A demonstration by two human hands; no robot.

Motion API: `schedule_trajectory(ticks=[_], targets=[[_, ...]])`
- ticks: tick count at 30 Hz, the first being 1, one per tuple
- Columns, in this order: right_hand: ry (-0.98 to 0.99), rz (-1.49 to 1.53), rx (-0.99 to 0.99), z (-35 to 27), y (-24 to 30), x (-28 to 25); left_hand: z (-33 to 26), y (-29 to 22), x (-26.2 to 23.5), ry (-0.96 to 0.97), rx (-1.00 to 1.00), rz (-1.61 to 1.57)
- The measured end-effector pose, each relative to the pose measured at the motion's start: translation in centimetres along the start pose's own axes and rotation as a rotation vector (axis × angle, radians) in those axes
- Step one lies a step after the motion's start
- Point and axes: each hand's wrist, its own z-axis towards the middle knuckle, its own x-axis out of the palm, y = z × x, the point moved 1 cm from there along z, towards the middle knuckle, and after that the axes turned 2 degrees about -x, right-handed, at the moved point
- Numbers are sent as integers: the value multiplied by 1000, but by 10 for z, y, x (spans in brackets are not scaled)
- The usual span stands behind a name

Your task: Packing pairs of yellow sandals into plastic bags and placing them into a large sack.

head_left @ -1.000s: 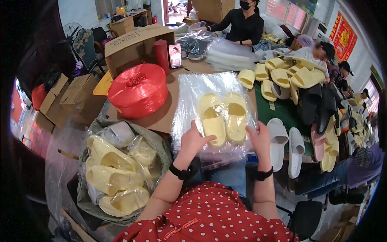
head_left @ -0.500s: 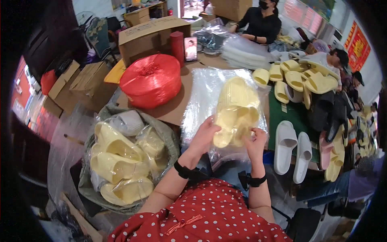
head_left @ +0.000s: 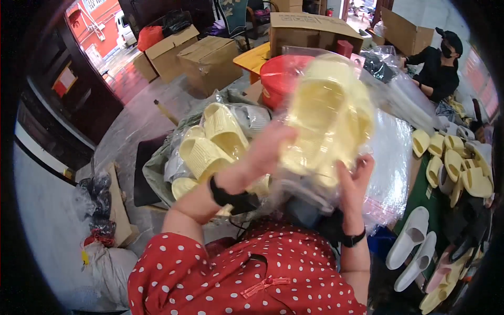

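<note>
Both hands are closed on a pair of pale yellow slippers (head_left: 328, 118) inside a clear plastic bag (head_left: 391, 157), raised in the centre of the frame: the left hand (head_left: 265, 152) grips the near left edge, the right hand (head_left: 354, 176) cups the lower right, fingers spread. To my eye, both soles should stay pressed flat together so the film sits smooth. The sack of bagged slippers (head_left: 210, 144) lies at centre left.
</note>
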Motion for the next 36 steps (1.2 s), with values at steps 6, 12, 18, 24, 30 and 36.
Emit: schedule_trajectory(ticks=[6, 12, 18, 24, 30, 36], targets=[[514, -20, 141, -1, -26, 120, -59, -3, -109, -247, -930, -433], [734, -368, -196, -39, -57, 131, -134, 22, -100, 6, -1072, 257], [696, -595, -310, -29, -9, 56, -134, 16, -40, 304, -1146, 662], [167, -994, -286, 6, 13, -75, -123, 10, -43, 266, -1001, 726], [60, -1207, -169, 15, 6, -152, -114, 13, -31, 384, -1063, 828], [122, -1214, -105, 10, -26, -163, -119, 17, -29, 415, -1160, 838]])
